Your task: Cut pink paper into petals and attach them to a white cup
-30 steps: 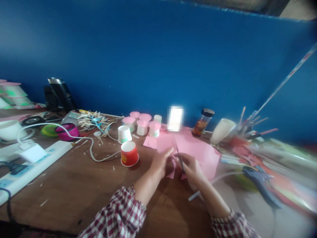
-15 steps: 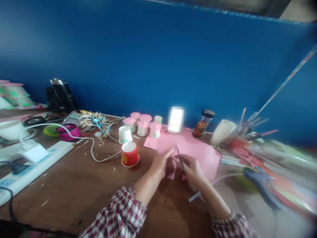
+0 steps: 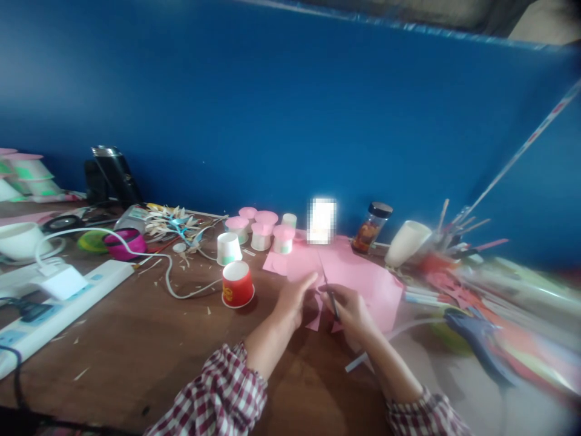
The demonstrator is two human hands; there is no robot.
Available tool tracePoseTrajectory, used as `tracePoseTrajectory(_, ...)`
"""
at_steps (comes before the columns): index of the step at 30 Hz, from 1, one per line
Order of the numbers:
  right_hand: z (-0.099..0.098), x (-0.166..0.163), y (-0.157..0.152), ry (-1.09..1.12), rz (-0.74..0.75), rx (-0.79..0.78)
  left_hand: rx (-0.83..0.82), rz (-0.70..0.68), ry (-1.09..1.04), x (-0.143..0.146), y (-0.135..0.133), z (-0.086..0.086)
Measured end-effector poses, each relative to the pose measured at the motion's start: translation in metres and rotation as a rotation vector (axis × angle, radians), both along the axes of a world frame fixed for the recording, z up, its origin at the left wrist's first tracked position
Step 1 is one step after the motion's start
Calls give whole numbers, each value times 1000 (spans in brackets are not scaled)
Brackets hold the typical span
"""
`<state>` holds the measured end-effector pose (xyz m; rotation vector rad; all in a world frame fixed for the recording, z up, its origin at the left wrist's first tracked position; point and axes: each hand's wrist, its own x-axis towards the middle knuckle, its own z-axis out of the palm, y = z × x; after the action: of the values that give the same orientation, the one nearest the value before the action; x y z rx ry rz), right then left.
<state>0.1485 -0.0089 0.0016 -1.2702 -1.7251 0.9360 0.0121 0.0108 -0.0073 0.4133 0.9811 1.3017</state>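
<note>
My left hand point(image 3: 290, 303) is closed on the near edge of a pink paper sheet point(image 3: 376, 281), thumb on top and fingers partly hidden. In my right hand point(image 3: 349, 309) is a slim, dark pair of scissors point(image 3: 333, 306), its thin tip pointing away from me at the paper beside my left thumb. A narrow pink flap point(image 3: 314, 318) hangs below the hands. To the left stand an upturned red paper cup point(image 3: 238, 287) and a white paper cup point(image 3: 228, 249). Behind them are several small cups topped with pink discs point(image 3: 262, 233).
A power strip point(image 3: 91, 303) with a white charger and cable lies left. At the back are a dark thermos point(image 3: 115, 172), a jar with a black lid point(image 3: 372, 227) and a tilted white cup point(image 3: 407, 244). A blue glue gun point(image 3: 476, 342) and craft scraps fill the right.
Both hands stay nearly in place on the paper and scissors. The view has shifted very slightly; nothing else has visibly moved.
</note>
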Motion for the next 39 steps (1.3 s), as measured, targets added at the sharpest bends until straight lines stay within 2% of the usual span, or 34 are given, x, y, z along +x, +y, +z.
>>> tracePoseTrajectory(14, 6, -2, -4, 51, 20, -25, 15, 71, 0, 0, -2, 5)
tracePoseTrajectory(20, 5, -2, -3, 51, 11, -23, 44, 23, 8, 0, -1, 4)
tracePoseTrajectory(39, 10, -1, -3, -8, 5, -15, 26, 44, 21, -1, -1, 3)
